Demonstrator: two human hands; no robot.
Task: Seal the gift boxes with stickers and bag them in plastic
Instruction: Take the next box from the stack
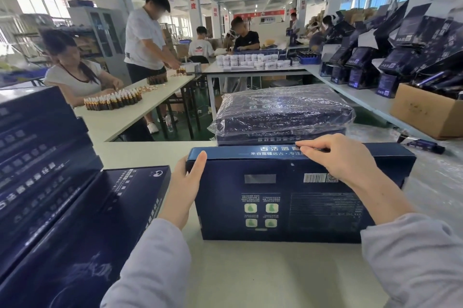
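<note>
A dark blue gift box [288, 197] stands on its long edge on the white table [250, 275] in front of me, its printed back face toward me. My left hand [185, 185] grips its left end, thumb on the front face. My right hand [340, 157] rests over the top edge, its fingers curled and pressing along the top flap near the middle. I cannot make out a sticker under those fingers. Behind the box lies a stack of gift boxes in clear plastic bags [283, 112].
A slanted row of unbagged blue boxes [62, 202] fills the left side. Clear plastic film [436, 177] covers the table at right, beside a cardboard carton [428, 112] and piled dark paper bags [400, 49]. Several people work at tables beyond.
</note>
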